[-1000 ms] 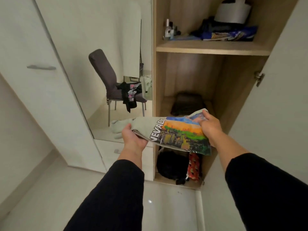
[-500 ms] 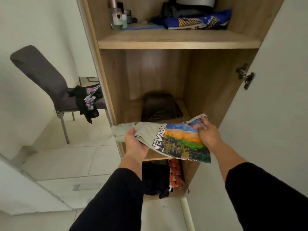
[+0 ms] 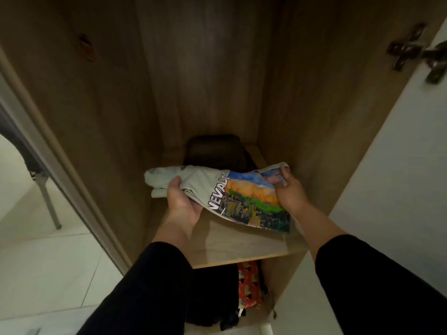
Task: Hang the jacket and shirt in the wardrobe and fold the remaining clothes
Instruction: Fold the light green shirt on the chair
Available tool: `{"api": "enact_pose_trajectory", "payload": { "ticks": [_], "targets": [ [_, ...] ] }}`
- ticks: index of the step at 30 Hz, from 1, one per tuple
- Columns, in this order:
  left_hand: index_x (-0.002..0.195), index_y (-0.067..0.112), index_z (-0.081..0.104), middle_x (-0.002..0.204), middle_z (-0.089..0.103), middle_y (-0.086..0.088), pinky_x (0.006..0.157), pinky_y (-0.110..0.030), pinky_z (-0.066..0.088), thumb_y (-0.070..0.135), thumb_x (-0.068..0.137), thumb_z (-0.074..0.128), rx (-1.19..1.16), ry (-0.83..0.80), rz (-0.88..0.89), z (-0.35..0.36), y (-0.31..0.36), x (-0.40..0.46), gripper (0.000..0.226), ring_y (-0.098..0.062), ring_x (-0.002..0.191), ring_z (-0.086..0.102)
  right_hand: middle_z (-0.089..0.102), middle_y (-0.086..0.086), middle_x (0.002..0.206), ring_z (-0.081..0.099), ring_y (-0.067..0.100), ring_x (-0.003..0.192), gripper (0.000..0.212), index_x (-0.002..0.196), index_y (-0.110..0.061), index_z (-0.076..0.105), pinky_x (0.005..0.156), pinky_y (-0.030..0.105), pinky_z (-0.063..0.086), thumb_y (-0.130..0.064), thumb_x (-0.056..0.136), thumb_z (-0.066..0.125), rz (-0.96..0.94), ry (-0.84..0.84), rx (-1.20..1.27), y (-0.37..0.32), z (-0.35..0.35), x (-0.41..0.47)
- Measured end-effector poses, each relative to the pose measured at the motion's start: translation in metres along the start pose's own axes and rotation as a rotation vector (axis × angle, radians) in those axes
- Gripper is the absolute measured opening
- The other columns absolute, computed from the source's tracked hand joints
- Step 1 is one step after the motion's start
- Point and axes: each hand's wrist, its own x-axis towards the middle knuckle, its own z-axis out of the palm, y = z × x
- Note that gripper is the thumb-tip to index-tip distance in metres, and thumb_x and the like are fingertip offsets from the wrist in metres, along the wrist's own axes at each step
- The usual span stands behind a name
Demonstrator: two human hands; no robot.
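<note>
A folded pale T-shirt (image 3: 246, 197) with a colourful landscape print and white lettering is held inside the wardrobe, just above the wooden shelf (image 3: 232, 247). My left hand (image 3: 181, 201) grips its pale left end from underneath. At the printed right end, my right hand (image 3: 287, 189) pinches the upper corner. A folded dark garment (image 3: 212, 151) lies at the back of the same shelf, partly hidden behind the T-shirt.
Below the shelf sit a black garment (image 3: 212, 296) and a red patterned cloth (image 3: 249, 284). The white wardrobe door (image 3: 396, 165) stands open on the right, its metal hinge (image 3: 416, 52) above. A chair leg (image 3: 48, 201) shows on the tiled floor at left.
I have come closer to the wardrobe, and both hands have carried the folded T-shirt forward into the compartment, over the shelf. The upper shelf and most of the chair have left the view.
</note>
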Motion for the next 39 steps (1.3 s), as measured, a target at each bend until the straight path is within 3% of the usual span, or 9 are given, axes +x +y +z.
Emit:
{"api": "enact_pose_trajectory", "payload": {
  "ticks": [5, 9, 13, 19, 22, 24, 27, 31, 39],
  "targets": [
    [0.120, 0.006, 0.057, 0.114, 0.066, -0.015, 0.097, -0.046, 0.049, 0.029, 0.094, 0.046, 0.015, 0.096, 0.030, -0.024, -0.024, 0.024, 0.037, -0.031, 0.104, 0.064, 0.027, 0.002, 0.155, 0.039, 0.024, 0.135, 0.054, 0.151, -0.021, 0.025, 0.100, 0.023, 0.036, -0.023, 0.101, 0.046, 0.038, -0.045, -0.035, 0.044, 0.019, 0.029],
    [0.112, 0.007, 0.061, 0.108, 0.068, -0.010, 0.068, -0.033, 0.055, 0.010, 0.078, 0.052, 0.217, 0.391, 0.083, -0.067, -0.038, 0.039, 0.035, -0.024, 0.084, 0.066, 0.021, -0.002, 0.158, 0.033, 0.023, 0.139, 0.052, 0.151, -0.019, 0.027, 0.102, 0.020, 0.034, -0.019, 0.101, 0.042, 0.091, -0.090, -0.139, 0.067, 0.030, 0.030],
    [0.098, 0.006, 0.060, 0.100, 0.069, -0.009, 0.081, -0.037, 0.057, 0.012, 0.066, 0.060, 0.442, 0.632, 0.155, -0.096, -0.041, 0.046, 0.032, -0.023, 0.081, 0.066, 0.033, 0.004, 0.153, 0.041, 0.028, 0.132, 0.046, 0.146, -0.019, 0.036, 0.101, 0.027, 0.037, -0.019, 0.101, 0.042, 0.060, -0.065, -0.330, 0.067, 0.034, 0.029],
    [0.129, 0.003, 0.032, 0.128, 0.051, -0.016, 0.094, -0.037, 0.043, 0.011, 0.066, 0.078, 1.152, 0.752, 0.161, -0.079, -0.039, -0.008, 0.079, -0.032, 0.117, 0.052, 0.046, 0.015, 0.135, 0.054, 0.033, 0.114, 0.036, 0.132, -0.021, 0.051, 0.093, 0.035, 0.044, -0.016, 0.097, 0.048, 0.019, 0.049, -0.409, 0.055, 0.041, 0.030],
    [0.137, 0.010, 0.014, 0.140, 0.027, -0.015, 0.102, -0.041, 0.032, 0.026, 0.060, 0.085, 1.622, 0.837, 0.181, -0.073, -0.042, -0.019, 0.106, -0.032, 0.127, 0.031, 0.038, 0.011, 0.139, 0.043, 0.033, 0.121, 0.035, 0.130, -0.028, 0.048, 0.098, 0.042, 0.038, -0.021, 0.096, 0.045, -0.007, 0.041, -0.799, 0.056, 0.047, 0.012],
    [0.138, 0.015, 0.013, 0.143, 0.021, -0.013, 0.106, -0.043, 0.027, 0.029, 0.066, 0.077, 1.841, 0.770, 0.416, -0.068, -0.043, -0.018, 0.098, -0.032, 0.130, 0.025, 0.031, 0.010, 0.147, 0.031, 0.031, 0.131, 0.037, 0.136, -0.031, 0.043, 0.104, 0.045, 0.028, -0.033, 0.099, 0.035, -0.119, 0.027, -0.950, 0.057, 0.057, 0.001],
    [0.145, 0.022, 0.021, 0.155, 0.013, -0.007, 0.117, -0.048, 0.012, 0.034, 0.089, 0.049, 2.053, 0.382, 0.649, -0.058, -0.040, -0.003, 0.064, -0.030, 0.144, 0.008, 0.005, 0.007, 0.160, 0.000, 0.029, 0.147, 0.051, 0.150, -0.037, 0.013, 0.115, 0.053, 0.003, -0.048, 0.100, 0.015, -0.153, -0.164, -0.993, 0.063, 0.074, -0.007],
    [0.149, 0.040, -0.008, 0.159, -0.015, 0.002, 0.116, -0.056, -0.002, 0.058, 0.095, 0.013, 2.256, 0.134, 0.276, -0.085, -0.046, 0.023, 0.060, -0.027, 0.146, -0.015, -0.019, 0.003, 0.159, -0.022, 0.024, 0.145, 0.056, 0.148, -0.042, -0.014, 0.114, 0.053, -0.012, -0.056, 0.097, 0.003, -0.107, -0.261, -0.968, 0.085, 0.079, -0.020],
    [0.147, 0.044, -0.015, 0.158, -0.019, 0.008, 0.115, -0.059, 0.000, 0.067, 0.090, 0.011, 2.325, 0.148, 0.312, -0.104, -0.052, 0.014, 0.066, -0.026, 0.146, -0.017, -0.019, 0.001, 0.159, -0.021, 0.022, 0.145, 0.056, 0.147, -0.043, -0.014, 0.115, 0.053, -0.011, -0.057, 0.096, 0.003, -0.103, -0.241, -0.998, 0.092, 0.076, -0.023]
  ]
}}
